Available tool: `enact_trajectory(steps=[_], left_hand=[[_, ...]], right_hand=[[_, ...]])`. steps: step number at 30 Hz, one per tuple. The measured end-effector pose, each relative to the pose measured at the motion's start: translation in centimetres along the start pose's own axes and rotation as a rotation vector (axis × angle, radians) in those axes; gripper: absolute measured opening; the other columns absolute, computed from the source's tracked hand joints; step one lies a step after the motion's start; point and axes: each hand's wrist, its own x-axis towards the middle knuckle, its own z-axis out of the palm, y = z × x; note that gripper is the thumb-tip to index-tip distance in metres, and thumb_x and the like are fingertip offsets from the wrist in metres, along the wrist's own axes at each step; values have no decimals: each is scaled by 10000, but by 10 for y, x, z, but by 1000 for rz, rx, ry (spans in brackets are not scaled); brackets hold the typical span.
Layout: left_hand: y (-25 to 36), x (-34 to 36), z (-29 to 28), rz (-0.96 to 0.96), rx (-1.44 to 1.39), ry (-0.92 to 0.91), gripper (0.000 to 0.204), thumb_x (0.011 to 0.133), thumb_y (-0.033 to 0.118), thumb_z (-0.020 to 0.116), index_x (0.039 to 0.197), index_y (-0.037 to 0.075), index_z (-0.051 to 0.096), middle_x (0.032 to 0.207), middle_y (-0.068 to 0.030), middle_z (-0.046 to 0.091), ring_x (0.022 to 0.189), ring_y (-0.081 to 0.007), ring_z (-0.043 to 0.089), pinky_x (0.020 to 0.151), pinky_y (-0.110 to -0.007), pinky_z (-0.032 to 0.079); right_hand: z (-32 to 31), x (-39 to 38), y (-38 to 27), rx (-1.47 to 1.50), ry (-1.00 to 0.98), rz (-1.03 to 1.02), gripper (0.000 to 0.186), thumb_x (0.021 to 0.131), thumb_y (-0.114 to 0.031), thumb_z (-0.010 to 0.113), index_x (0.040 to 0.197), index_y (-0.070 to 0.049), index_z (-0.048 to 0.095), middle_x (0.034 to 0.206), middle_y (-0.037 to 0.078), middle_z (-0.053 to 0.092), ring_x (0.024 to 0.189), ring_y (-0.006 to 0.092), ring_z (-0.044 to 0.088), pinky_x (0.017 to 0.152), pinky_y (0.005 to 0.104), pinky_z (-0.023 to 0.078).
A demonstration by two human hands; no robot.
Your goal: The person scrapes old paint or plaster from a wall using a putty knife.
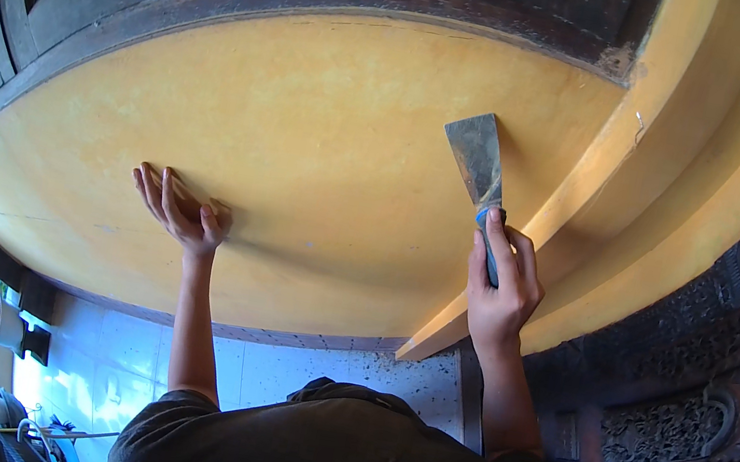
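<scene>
The scraper (484, 184) is in front of the yellow wall (326, 145), toward the wall's right side, its blade pointing up. The right hand (509, 289) is closed around its handle, with the thumb and a finger lying along it. Whether the blade's edge touches the wall, I cannot tell. The left hand (184, 212) is open at the wall's left part, fingers a little apart and holding nothing; contact with the wall is also unclear.

If the blade meets the wall too steeply or under a hard push, a corner could gouge the yellow surface. A swing to the right might knock the pillar (694, 109) bordering the wall, whose edge already has a chipped mark (639, 129). A loose grip could drop the scraper onto the tiled floor (268, 373) below the wall. Specks there suggest loose crumbs, perhaps slippery underfoot.
</scene>
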Motion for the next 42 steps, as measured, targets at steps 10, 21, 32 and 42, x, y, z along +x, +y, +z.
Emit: enact_trajectory(steps=[10, 21, 32, 42], left_hand=[[-5, -4, -10, -35, -74, -76, 732, 1020, 537, 499, 1559, 42, 471, 1656, -330, 329, 1563, -569, 214, 1235, -704, 212], [-52, -18, -52, -28, -270, -162, 889, 946, 591, 604, 1660, 166, 287, 1694, -304, 266, 1576, -569, 161, 1229, -743, 142], [-131, -18, -93, -47, -144, -193, 823, 991, 545, 578, 1651, 128, 317, 1707, -281, 260, 1583, -536, 178, 1231, -730, 170], [-177, -3, -110, 46, -82, -228, 725, 1011, 487, 562, 1612, 111, 411, 1688, -266, 316, 1572, -514, 244, 1241, -709, 212]], right_hand=[[13, 24, -36, 14, 24, -44, 378, 904, 41, 789, 1271, -40, 756, 989, 136, 739, 857, 273, 770, 692, 380, 616], [46, 42, -111, 62, 16, 18, 389, 893, 48, 798, 1268, -48, 759, 943, 133, 721, 800, 263, 751, 649, 373, 590], [75, 35, -147, 51, 136, 124, 360, 924, 57, 765, 1277, -2, 727, 922, 155, 720, 797, 252, 732, 697, 341, 573], [96, 33, -168, 98, 241, 220, 306, 950, 20, 762, 1255, 13, 737, 907, 136, 721, 790, 203, 715, 688, 322, 557]])
